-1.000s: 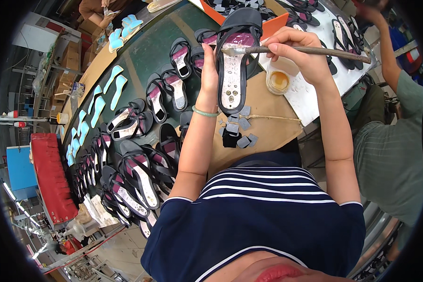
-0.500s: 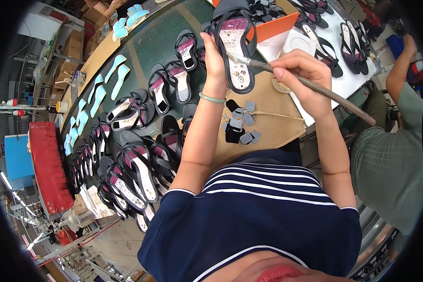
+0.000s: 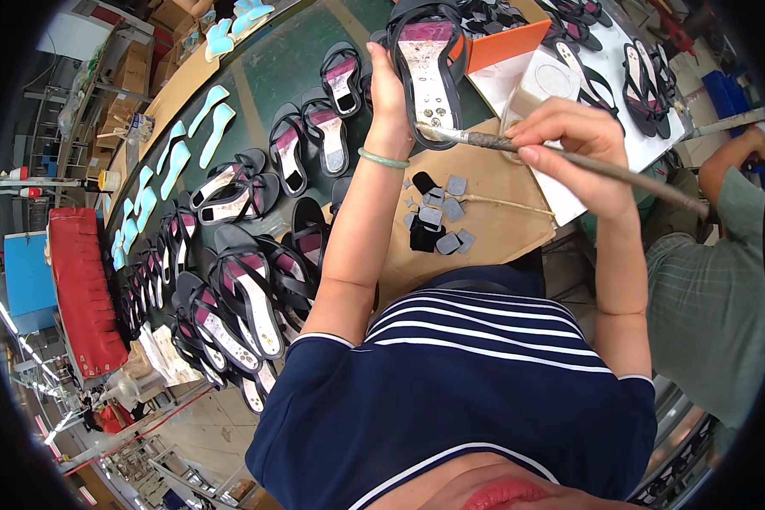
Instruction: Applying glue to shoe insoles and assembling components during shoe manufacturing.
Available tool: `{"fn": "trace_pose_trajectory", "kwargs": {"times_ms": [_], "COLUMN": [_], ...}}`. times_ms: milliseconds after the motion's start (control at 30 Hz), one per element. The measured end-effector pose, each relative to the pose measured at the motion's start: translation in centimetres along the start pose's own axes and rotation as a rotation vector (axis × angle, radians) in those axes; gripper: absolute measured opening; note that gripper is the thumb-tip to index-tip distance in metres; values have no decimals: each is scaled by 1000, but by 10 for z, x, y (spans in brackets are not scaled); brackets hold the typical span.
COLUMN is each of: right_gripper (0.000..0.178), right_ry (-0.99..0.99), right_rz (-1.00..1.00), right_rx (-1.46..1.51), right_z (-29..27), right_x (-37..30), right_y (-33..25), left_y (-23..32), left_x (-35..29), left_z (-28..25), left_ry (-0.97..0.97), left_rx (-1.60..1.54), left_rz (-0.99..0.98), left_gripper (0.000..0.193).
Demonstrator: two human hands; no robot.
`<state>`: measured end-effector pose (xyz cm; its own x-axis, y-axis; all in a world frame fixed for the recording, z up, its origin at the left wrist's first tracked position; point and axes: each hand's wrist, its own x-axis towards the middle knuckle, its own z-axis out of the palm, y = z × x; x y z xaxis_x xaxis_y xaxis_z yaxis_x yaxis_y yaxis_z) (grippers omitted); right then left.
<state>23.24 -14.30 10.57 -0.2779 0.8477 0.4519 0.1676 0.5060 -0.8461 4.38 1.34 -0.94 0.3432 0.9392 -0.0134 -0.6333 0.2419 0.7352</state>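
Observation:
My left hand (image 3: 388, 98) is closed around the side of a black sandal (image 3: 427, 81), its thumb along the edge and most fingers hidden behind the sole. The sandal's white and purple inner sole faces up, with several metal dots at the heel. Between the fingers and thumb of my right hand (image 3: 574, 149) is a long paintbrush (image 3: 633, 177) with a worn handle. Its bristles touch the sandal's heel at the left rim. Below lie several small grey and black square pads (image 3: 433, 217) on brown cardboard (image 3: 493, 252).
An orange box (image 3: 508, 47) of dark pieces stands beyond the sandal, beside a translucent container (image 3: 548, 85). Many sandals (image 3: 245, 289) crowd the green table (image 3: 285, 64) to the left, with pale blue insoles (image 3: 176, 166) farther out. A person in a green shirt (image 3: 705, 314) is close on the right.
The brush tip has moved down from the middle of the sandal's inner sole to the left rim of its heel. My right hand has shifted slightly right and down.

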Motion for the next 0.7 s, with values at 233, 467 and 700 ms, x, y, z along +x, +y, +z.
{"fn": "trace_pose_trajectory", "kwargs": {"times_ms": [233,467,700], "right_gripper": [7,11,15], "right_ry": [-392,-700,-976], "right_rz": [-96,-32,52], "right_rx": [-29,33,184], "right_z": [-40,-53,-52], "right_x": [48,91,117], "right_y": [0,-7,-13], "left_y": [10,17,11], "left_x": [-17,-32,-33], "left_z": [24,47,53], "left_ry": [-98,-205,-325], "left_rx": [47,67,89], "left_rz": [-106,-201,-347], "left_gripper": [81,72,73]}}
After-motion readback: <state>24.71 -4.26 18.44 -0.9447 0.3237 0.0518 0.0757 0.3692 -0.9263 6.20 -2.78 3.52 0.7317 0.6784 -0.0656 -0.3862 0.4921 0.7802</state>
